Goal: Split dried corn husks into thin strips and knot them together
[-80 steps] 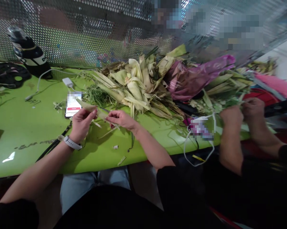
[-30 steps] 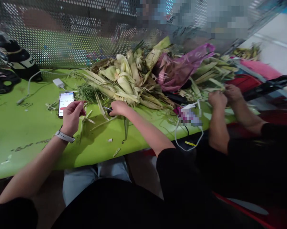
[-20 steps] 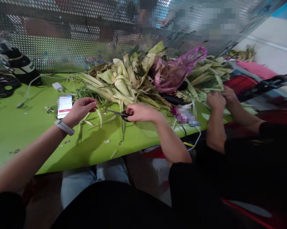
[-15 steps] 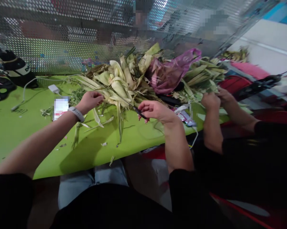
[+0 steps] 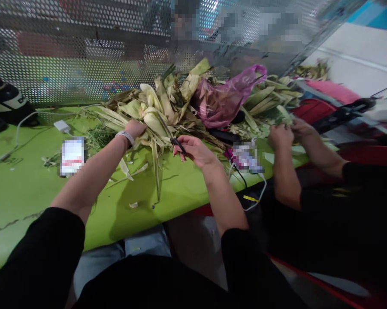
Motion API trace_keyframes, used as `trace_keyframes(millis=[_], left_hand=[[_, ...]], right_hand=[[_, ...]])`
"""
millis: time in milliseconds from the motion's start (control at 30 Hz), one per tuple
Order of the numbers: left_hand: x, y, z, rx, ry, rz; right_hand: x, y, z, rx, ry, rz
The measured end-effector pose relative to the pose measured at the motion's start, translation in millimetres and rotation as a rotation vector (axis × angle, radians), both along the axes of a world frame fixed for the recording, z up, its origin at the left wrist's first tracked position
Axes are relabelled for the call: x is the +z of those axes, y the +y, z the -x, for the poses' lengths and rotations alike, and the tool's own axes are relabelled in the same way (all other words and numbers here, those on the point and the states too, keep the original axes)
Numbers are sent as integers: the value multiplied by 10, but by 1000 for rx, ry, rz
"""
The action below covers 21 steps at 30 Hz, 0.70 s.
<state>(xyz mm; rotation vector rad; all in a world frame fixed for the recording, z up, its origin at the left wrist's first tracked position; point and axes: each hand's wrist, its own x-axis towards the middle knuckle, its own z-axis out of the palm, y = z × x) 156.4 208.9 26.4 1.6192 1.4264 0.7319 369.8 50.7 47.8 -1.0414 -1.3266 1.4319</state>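
Note:
My left hand (image 5: 136,128) reaches into the front of a heap of pale corn husks (image 5: 170,103), its fingers curled around some husk and partly hidden in it. A whitish peeled-back ear of corn (image 5: 156,119) lies just right of this hand. My right hand (image 5: 193,150) hovers over the green table, closed on a slim black-handled knife (image 5: 178,145). The knife's thin blade points up and left toward the husks. Long husk strips (image 5: 157,171) hang forward from the heap between my hands.
A pink plastic bag (image 5: 219,103) sits against the heap. On the green table (image 5: 180,184) lie a phone (image 5: 72,156), a white charger (image 5: 61,126) and a second phone (image 5: 248,158) with cables. A perforated metal panel (image 5: 116,56) stands behind. At right, a co-worker's hands (image 5: 285,134) handle green husk.
My left hand has moved right and into the husk heap, its fingers closing there. The right hand with the knife has shifted slightly left. The view has turned a little.

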Motion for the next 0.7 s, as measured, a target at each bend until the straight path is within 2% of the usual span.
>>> trace_keyframes(millis=[133,267,400,500,600,633,700], left_hand=[[97,-68,220,9,-97,60],[103,-160,441,-35,-398,141],[166,-175,566,-121,-560,52],[332,-138,586,8,-597,-28],[519,-66,607,57,-623,-144],[562,-37,627,59,-578,-170],[595,16,690,145,-390,-227]], right_hand=[[-71,236,136,-90,149,3],[-91,443,338,-138,185,67],[-133,598,474,-199,143,54],[-197,696,496,-304,150,23],[-283,758,481,-382,184,7],[-314,766,477,-396,190,-1],[-370,763,477,-403,196,-19]])
